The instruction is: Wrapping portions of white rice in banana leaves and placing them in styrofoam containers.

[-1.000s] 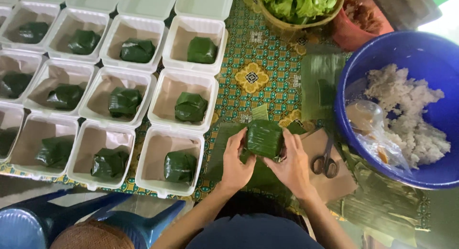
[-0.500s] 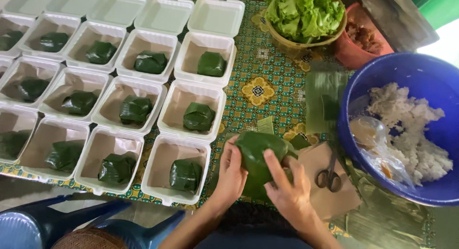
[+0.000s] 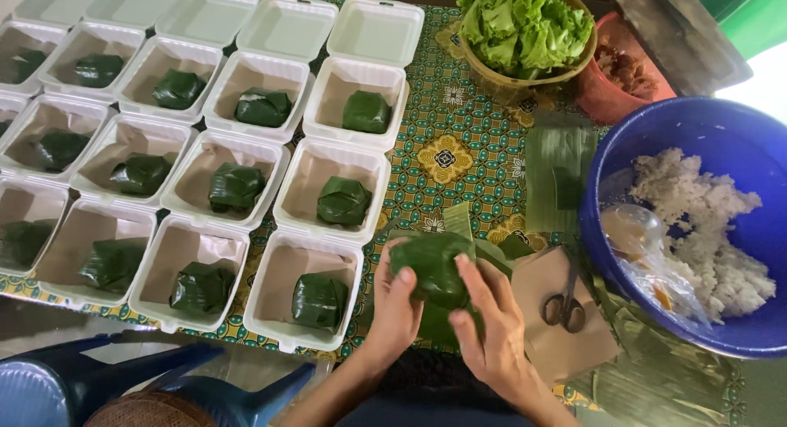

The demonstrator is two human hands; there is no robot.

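Hands both closed around one leaf parcel point(image 3: 433, 267), held just above the table edge over a flat banana leaf point(image 3: 447, 322); left hand point(image 3: 395, 300) cups its left side, thumb on top; right hand point(image 3: 490, 329) presses fingers along its right face; parcel glossy dark green, folded shut; left of it, rows of white foam boxes point(image 3: 307, 308) with lids open, each with a brown paper liner and one wrapped parcel inside, nearest box just beside the left hand; scissors point(image 3: 562, 306) lie on a brown paper sheet point(image 3: 548, 345) just right of the right hand; blue basin point(image 3: 730, 132) with white rice point(image 3: 709, 222) and a clear plastic bag at far right, its rim close to the scissors; cut leaf strips point(image 3: 557, 169) between basin and boxes; bowl of lettuce point(image 3: 525, 25) and a red tub point(image 3: 623, 66) at the far edge; patterned tablecloth point(image 3: 447, 140) under everything; blue plastic chair point(image 3: 147, 378) bottom left.
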